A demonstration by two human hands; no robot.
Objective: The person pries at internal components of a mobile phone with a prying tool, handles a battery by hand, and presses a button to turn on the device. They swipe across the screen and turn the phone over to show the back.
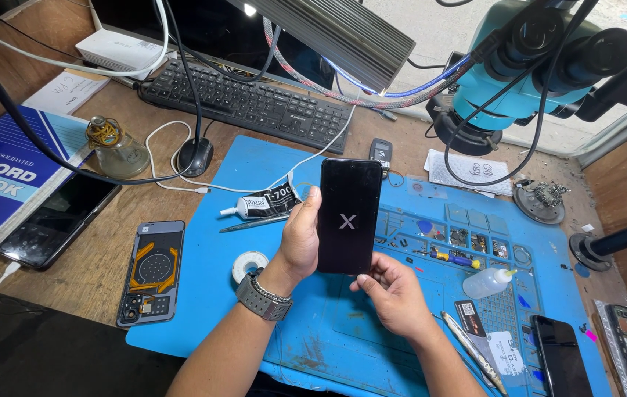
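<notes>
I see left hand (300, 239) clamped on phone (348, 215), right hand (394, 290) fingers pinching its lower edge | above blue mat (306, 345) mid-bench | risk: loose grip, phone drops onto mat's tools.

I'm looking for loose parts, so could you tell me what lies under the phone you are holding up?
Under the phone is the blue mat; its tray compartments show just right. The patch directly behind it is hidden.

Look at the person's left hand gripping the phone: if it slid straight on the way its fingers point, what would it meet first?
The left hand points up and away along the phone it holds. Beyond it, the glue tube and white cable lie nearest, then probably the keyboard; height above the mat is unclear.
</notes>
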